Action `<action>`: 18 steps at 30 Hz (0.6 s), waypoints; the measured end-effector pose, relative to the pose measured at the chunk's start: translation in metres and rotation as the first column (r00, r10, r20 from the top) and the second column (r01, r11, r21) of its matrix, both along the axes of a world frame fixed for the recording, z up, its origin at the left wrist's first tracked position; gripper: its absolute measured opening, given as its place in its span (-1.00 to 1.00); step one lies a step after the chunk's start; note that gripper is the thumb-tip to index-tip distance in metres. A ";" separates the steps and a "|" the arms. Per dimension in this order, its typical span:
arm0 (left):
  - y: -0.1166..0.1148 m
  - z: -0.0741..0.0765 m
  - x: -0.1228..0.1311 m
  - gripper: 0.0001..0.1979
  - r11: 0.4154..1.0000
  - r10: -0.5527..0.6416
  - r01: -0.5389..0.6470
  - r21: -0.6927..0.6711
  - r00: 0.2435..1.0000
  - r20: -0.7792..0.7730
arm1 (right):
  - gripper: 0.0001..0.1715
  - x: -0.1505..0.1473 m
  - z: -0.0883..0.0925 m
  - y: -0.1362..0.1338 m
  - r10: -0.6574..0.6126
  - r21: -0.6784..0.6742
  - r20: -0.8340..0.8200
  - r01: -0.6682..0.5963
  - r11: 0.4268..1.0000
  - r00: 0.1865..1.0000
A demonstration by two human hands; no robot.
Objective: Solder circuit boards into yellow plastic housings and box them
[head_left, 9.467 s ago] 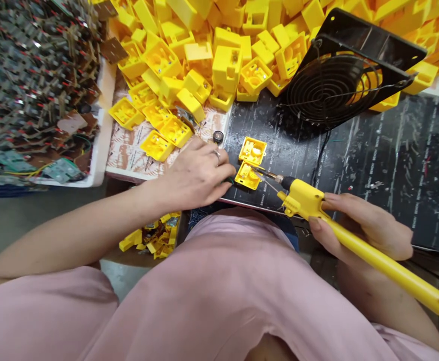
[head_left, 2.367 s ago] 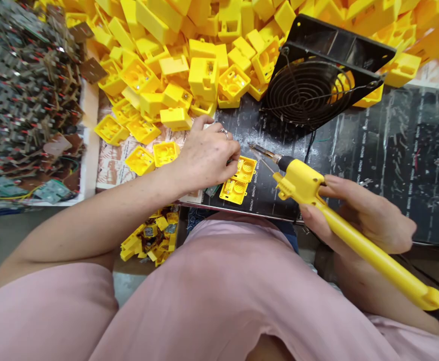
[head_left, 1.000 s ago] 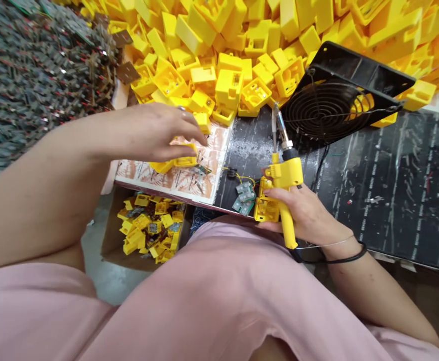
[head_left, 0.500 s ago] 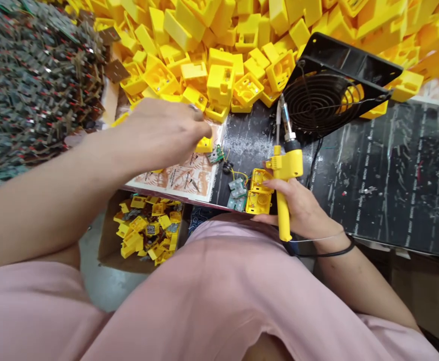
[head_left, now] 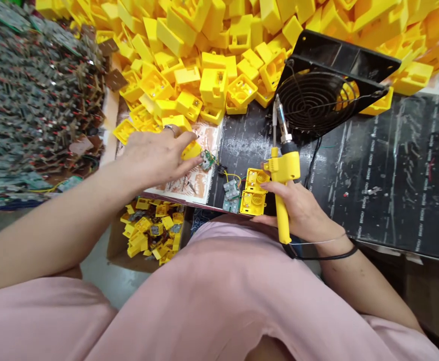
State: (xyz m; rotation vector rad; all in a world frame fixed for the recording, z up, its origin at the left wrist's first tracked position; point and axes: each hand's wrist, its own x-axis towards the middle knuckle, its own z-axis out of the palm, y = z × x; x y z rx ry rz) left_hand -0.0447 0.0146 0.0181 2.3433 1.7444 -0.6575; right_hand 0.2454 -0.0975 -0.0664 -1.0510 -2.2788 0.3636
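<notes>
My right hand [head_left: 298, 210] grips a yellow soldering iron [head_left: 282, 170] upright, its metal tip pointing away toward the black fan [head_left: 317, 98]. The same hand's fingers touch a pair of open yellow plastic housings [head_left: 255, 193] at the mat's near edge. Small circuit boards with wires [head_left: 230, 193] lie just left of them. My left hand [head_left: 155, 155] reaches over the printed paper sheet [head_left: 193, 183] and pinches a small yellow part [head_left: 192, 149] with a green board [head_left: 206, 159] hanging beside it.
A big heap of yellow housings [head_left: 212, 55] fills the back of the bench. A pile of circuit boards [head_left: 31, 95] lies at the left. A cardboard box of assembled yellow pieces [head_left: 152, 230] sits on the floor below. The black work mat [head_left: 392, 165] stretches right.
My left hand has come down from the heap toward the paper sheet with the small yellow part. My right hand, gripping the iron upright, has hardly moved.
</notes>
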 end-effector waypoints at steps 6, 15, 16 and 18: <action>0.016 0.023 -0.038 -0.07 0.989 -0.108 0.121 -0.089 0.985 0.138 | -0.32 0.000 -0.004 -0.002 0.019 -0.023 -0.033 -0.020 1.000 0.999; 0.049 0.014 0.048 -0.40 0.851 -0.466 0.524 -0.051 0.795 0.390 | -0.16 -0.010 0.005 0.002 0.024 -0.012 -0.093 -0.025 1.000 0.995; 0.054 0.002 0.053 -0.42 0.820 -0.471 0.566 -0.089 0.754 0.458 | -0.17 -0.009 0.007 0.001 0.001 -0.014 -0.100 -0.003 1.000 0.995; 0.061 -0.017 0.053 -0.39 0.792 -0.443 0.600 -0.114 0.692 0.570 | -0.20 -0.004 0.010 -0.002 -0.051 -0.016 -0.109 0.049 0.999 0.993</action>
